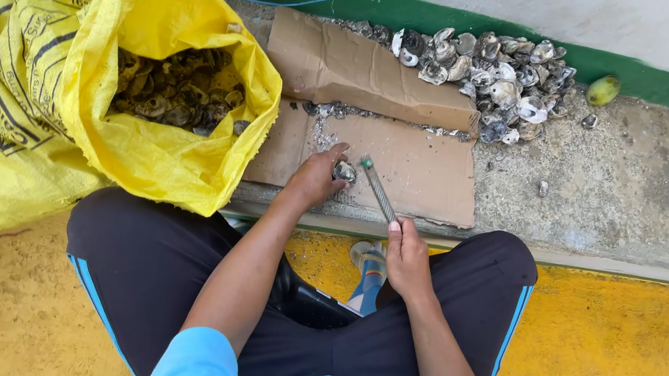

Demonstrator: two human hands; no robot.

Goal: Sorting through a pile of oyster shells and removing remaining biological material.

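Seen from above, a seated person works over a concrete ledge. The left hand (315, 178) is curled, its fingers pressing a single dark oyster (345, 171) down onto a flat sheet of cardboard (426, 176). The right hand (406, 257) is closed in a fist around the lower end of one ridged metal rod (377, 189), which slants up and left so that its tip sits just beside the oyster; whether it touches the shell cannot be told.

There are two cardboard pieces: the flat one under the oyster, and a second piece (345, 64) lying behind it. At the far right of the cardboard lies one pile of opened grey-white shells (495, 75), too many to count. To the left, touching the cardboard, one open yellow woven sack (152, 150) holds many more dark oysters. One small green fruit (603, 89) rests well apart, by the green-painted wall base.
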